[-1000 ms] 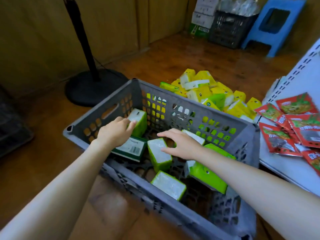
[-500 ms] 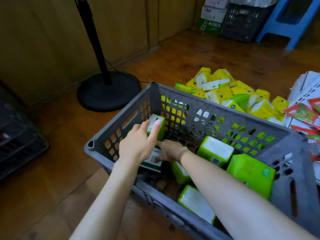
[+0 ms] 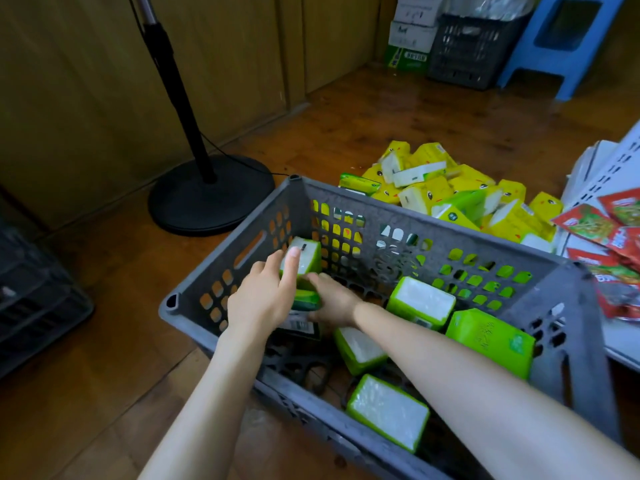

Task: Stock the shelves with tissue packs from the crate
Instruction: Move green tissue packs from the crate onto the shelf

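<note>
A grey crate (image 3: 415,216) sits on the wooden floor, with a heap of yellow and green packs (image 3: 450,192) just past its far wall. A black fan stand (image 3: 211,199) is at left and red snack packets (image 3: 616,237) lie on a white shelf (image 3: 620,341) at right. Green tissue packs (image 3: 420,301) lie loose inside the crate. In its far-left corner the left hand (image 3: 263,299) lays nearly straight fingers on an upright pack (image 3: 306,254). The right hand (image 3: 332,299) meets a low pack (image 3: 305,301) beside it. Its fingers are hidden, so its grip cannot be told.

left arm: stretched forward | left hand (image 3: 266,299): palm down, fingers straight | right arm: angled in from right | right hand (image 3: 335,301): touching left, curled round tissue pack (image 3: 305,301)
</note>
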